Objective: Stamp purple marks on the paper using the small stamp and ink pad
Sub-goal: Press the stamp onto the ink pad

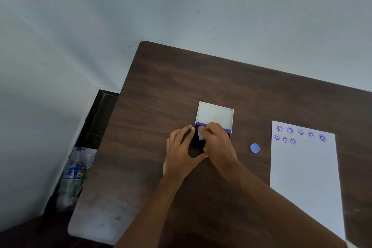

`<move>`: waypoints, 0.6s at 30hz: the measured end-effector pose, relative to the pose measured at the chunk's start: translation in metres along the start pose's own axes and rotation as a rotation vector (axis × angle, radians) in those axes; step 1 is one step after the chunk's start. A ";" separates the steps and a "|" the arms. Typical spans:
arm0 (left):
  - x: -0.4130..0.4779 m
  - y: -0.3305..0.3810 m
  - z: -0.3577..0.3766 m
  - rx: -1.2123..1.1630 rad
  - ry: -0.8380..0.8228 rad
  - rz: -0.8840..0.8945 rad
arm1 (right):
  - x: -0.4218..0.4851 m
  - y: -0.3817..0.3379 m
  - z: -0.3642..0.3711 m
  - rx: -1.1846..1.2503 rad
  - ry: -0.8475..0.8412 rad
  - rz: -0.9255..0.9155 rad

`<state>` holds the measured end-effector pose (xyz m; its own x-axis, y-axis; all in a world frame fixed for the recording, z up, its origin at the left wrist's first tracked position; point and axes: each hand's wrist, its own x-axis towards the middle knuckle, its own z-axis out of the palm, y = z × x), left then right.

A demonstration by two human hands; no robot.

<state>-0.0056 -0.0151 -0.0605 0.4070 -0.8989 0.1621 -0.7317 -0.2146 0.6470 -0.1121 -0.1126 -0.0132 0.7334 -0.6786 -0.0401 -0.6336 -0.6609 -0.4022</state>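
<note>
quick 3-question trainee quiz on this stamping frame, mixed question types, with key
1. True or false: the right hand presses the small stamp onto the paper.
2. How many purple marks already show on the paper?
3. Multiple choice: the loose blue cap lies
A. inside the open lid
B. on the table between the ink pad and the paper
C. on the paper

Key
1. False: the stamp is at the ink pad, which the left hand steadies.
2. Eight, all near the paper's far edge.
3. B
</note>
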 end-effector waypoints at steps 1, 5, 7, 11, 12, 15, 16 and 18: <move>0.000 0.000 0.001 -0.004 0.008 -0.001 | 0.000 0.001 0.001 -0.001 0.008 -0.016; 0.002 -0.001 0.003 0.003 0.020 0.008 | 0.003 0.002 0.002 -0.012 0.017 -0.044; 0.001 -0.001 0.003 0.000 0.008 -0.002 | 0.003 0.001 0.001 -0.029 0.003 -0.060; 0.001 -0.002 0.001 0.003 -0.021 -0.003 | 0.002 -0.002 -0.004 -0.072 -0.015 -0.060; 0.000 -0.001 0.000 0.006 -0.024 -0.003 | 0.002 -0.003 -0.005 -0.068 -0.028 -0.055; 0.000 -0.002 -0.001 0.015 -0.021 0.002 | 0.006 0.000 -0.005 0.008 -0.072 0.038; 0.000 -0.002 -0.001 0.024 -0.018 0.005 | 0.004 0.003 -0.007 0.041 -0.064 0.094; -0.001 -0.001 -0.001 0.040 -0.029 0.005 | -0.006 0.015 -0.012 0.087 0.007 0.201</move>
<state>-0.0044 -0.0136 -0.0607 0.3875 -0.9107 0.1434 -0.7553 -0.2244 0.6157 -0.1291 -0.1229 -0.0078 0.5924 -0.7964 -0.1217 -0.7431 -0.4818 -0.4644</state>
